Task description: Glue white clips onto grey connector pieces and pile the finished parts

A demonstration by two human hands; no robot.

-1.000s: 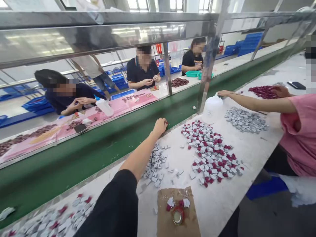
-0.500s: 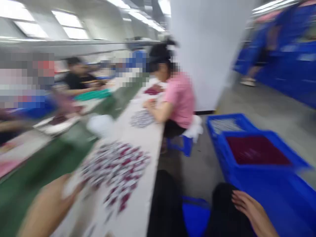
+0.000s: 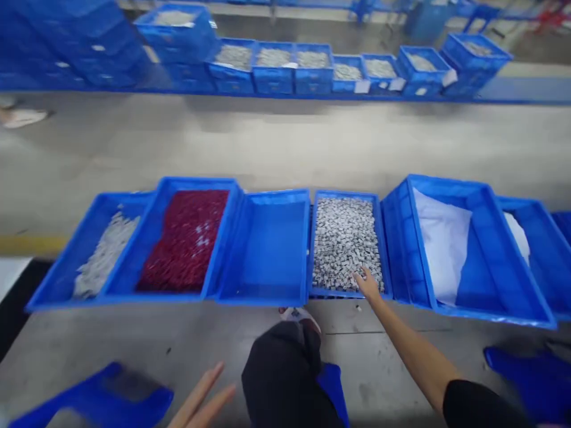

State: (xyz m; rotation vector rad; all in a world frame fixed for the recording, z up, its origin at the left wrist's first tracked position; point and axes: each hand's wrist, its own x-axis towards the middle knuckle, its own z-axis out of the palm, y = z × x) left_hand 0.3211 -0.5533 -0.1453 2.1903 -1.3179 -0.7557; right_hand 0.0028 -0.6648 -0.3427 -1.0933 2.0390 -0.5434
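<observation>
My right hand (image 3: 368, 283) reaches down to the near edge of a blue crate (image 3: 386, 255) filled with small grey-and-white pieces (image 3: 345, 238). Its fingers are apart, at or just above the pieces; whether they touch is unclear. Nothing shows in that hand. At the bottom of the view, my left hand (image 3: 203, 401) is partly cut off, its fingers stretched out over the floor and slightly blurred. It holds nothing that I can see. Left of the grey pieces stands a blue crate (image 3: 276, 244) with a bare bottom, then one with dark red pieces (image 3: 187, 238).
Farther left, a crate holds light grey pieces (image 3: 107, 252). On the right stands a crate with a white sheet (image 3: 444, 238) inside. Small filled crates (image 3: 274, 71) line the far side of the aisle. Blue stools (image 3: 102, 398) stand low at both sides.
The view has swung right, from the worktable and seated co-worker to the row of crates. My right hand has moved from beside my knee to the crate of grey pieces.
</observation>
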